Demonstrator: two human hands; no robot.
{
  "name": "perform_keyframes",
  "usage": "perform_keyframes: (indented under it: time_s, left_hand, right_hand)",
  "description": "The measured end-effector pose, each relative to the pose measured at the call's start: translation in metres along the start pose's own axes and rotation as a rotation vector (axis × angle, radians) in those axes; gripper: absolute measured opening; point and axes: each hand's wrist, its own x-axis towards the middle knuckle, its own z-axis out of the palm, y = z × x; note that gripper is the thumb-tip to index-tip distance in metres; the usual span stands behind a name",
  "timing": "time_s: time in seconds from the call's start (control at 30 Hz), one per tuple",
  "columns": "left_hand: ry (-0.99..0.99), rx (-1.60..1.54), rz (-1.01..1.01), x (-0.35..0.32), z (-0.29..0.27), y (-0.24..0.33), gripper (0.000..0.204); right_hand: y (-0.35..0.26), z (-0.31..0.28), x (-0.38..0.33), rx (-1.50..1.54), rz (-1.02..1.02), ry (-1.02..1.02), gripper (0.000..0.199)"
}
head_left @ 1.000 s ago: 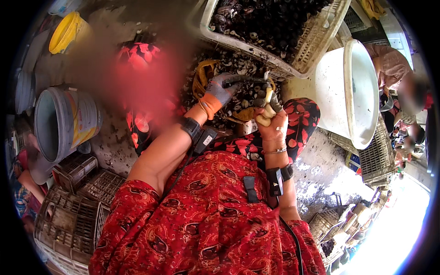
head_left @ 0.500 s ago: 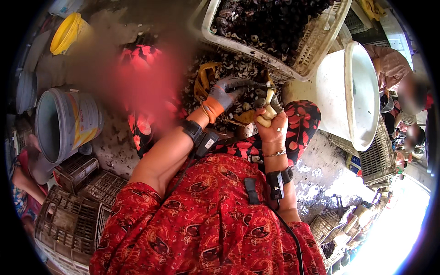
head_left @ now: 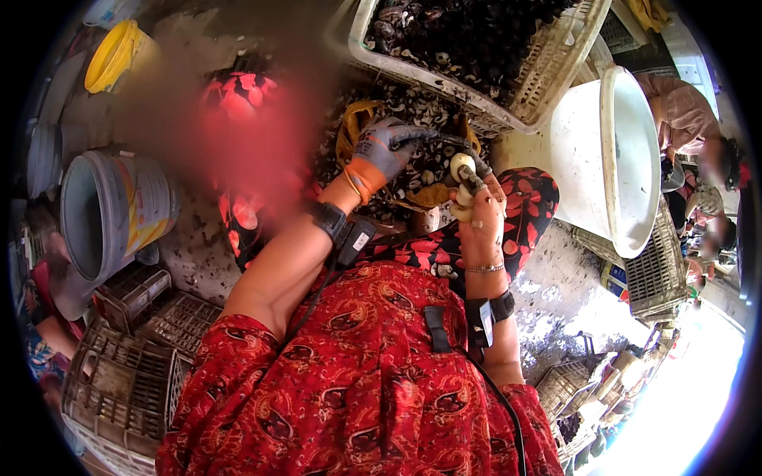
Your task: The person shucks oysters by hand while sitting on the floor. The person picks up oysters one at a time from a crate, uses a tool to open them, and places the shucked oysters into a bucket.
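My left hand (head_left: 382, 151) wears a grey glove with an orange cuff. Its fingers reach right, pressed together at the tips close to my right fingertips. Bare at the palm, my right hand (head_left: 484, 213) is curled, with cream sleeve-like bands (head_left: 462, 164) round its fingers and dark grime on the tips. Whatever small dark thing the two hands pinch between them is too small to name. Below them lies a heap of pale and dark shell pieces (head_left: 409, 99), beside a yellow-brown strap or bag edge (head_left: 355, 131).
A pale plastic crate (head_left: 444, 83) of dark shellfish stands ahead. On the right is a large white tub (head_left: 611, 159), with a person in a brownish top (head_left: 683, 111) beyond. A grey bucket (head_left: 83, 214), a yellow bucket (head_left: 111, 59) and stacked crates (head_left: 119, 381) stand on the left.
My right hand has turned and shifted slightly right, its fingers now more upright. My left hand has moved slightly up and left, staying close to the right fingertips.
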Motion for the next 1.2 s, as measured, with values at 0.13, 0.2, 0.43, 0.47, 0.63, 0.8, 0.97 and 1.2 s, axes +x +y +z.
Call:
perform_keyframes:
  time_s: [0.13,0.2,0.43,0.47,0.63,0.8,0.97,1.2]
  left_hand:
    - [-0.155,0.232,0.190,0.000,-0.005,0.029,0.029]
    - [-0.089,0.078,0.005,-0.004,-0.001,0.002,0.031]
    - [-0.166,0.146,0.153,-0.001,-0.002,0.019,0.028]
    - [-0.076,-0.093,-0.081,-0.005,0.000,-0.005,0.028]
    - [-0.083,0.066,0.197,0.000,0.004,0.032,0.023]
    - [-0.012,-0.587,-0.279,-0.006,0.006,0.013,0.023]
    - [-0.134,-0.171,0.146,-0.008,0.012,0.016,0.025]
    - [-0.103,-0.091,0.228,-0.001,0.006,0.024,0.020]
  right_hand:
    - [0.005,-0.005,0.005,-0.015,-0.083,0.050,0.029]
    - [0.009,-0.009,0.008,-0.056,-0.139,0.069,0.028]
    - [0.005,-0.017,0.010,-0.090,-0.143,0.020,0.025]
    - [0.001,-0.005,0.005,-0.106,-0.081,0.044,0.022]
    - [0.001,-0.009,0.013,0.586,0.211,0.010,0.023]
    - [0.005,0.006,0.009,0.714,0.329,-0.045,0.026]
    - [0.007,-0.007,0.014,0.650,0.336,-0.163,0.023]
    - [0.007,-0.005,0.013,0.651,0.307,-0.063,0.023]
